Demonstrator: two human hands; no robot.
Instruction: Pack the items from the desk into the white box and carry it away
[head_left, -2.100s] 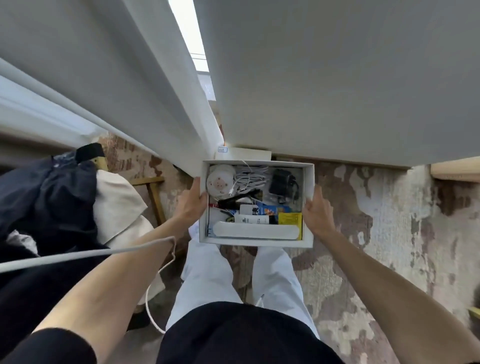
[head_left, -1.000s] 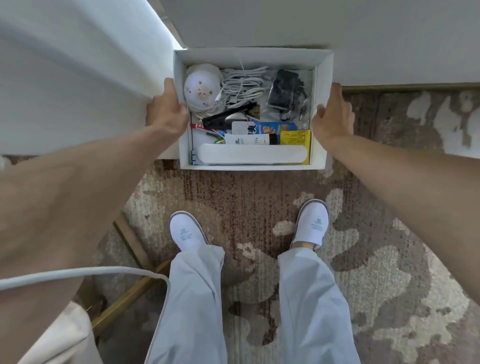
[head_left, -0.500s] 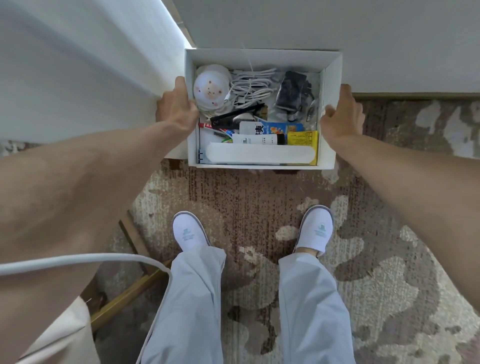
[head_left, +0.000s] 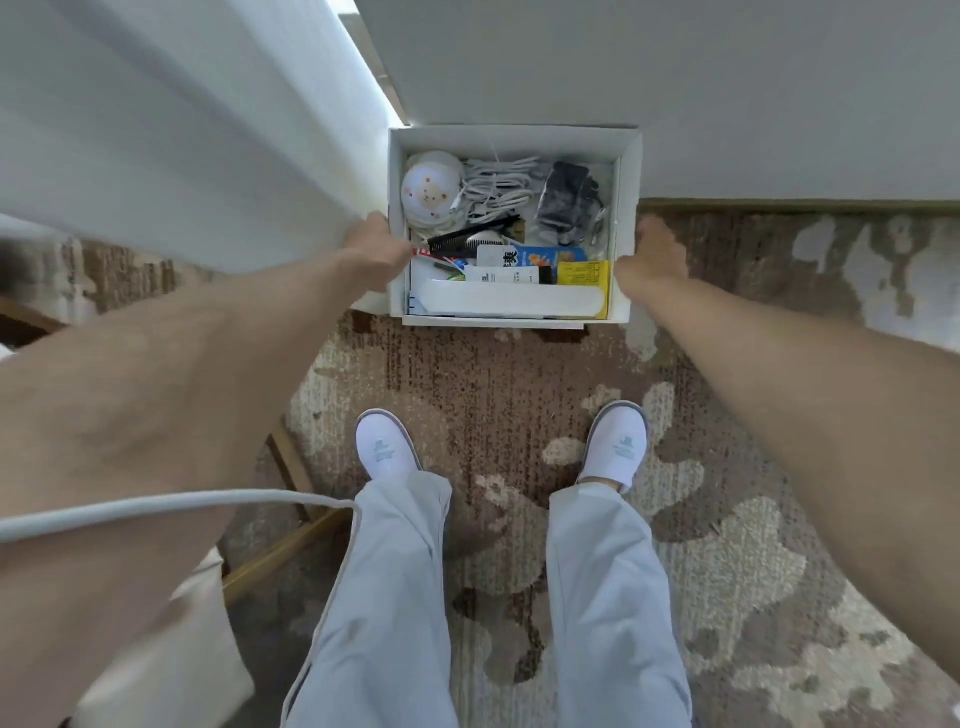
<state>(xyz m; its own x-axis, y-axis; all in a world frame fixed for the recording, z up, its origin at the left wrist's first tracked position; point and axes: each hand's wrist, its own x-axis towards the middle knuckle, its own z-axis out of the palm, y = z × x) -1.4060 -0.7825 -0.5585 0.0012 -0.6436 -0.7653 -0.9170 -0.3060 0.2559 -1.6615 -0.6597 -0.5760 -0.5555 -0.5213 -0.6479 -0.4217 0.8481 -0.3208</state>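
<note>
The white box is open and sits low in front of me, against the white wall. It holds a round white bear-face item, coiled white cables, a black adapter, a black comb, a blue packet, a yellow packet and a long white case. My left hand presses on the box's left wall. My right hand presses on its right wall. Whether the box rests on the carpet is unclear.
Patterned brown and beige carpet covers the floor. My two feet in white slippers stand behind the box. A slanted white panel rises at the left. A wooden frame and a white cable lie at the lower left.
The box has gone down and away from my head, and looks smaller now. Both hands stayed on its side walls and sit nearer its front end.
</note>
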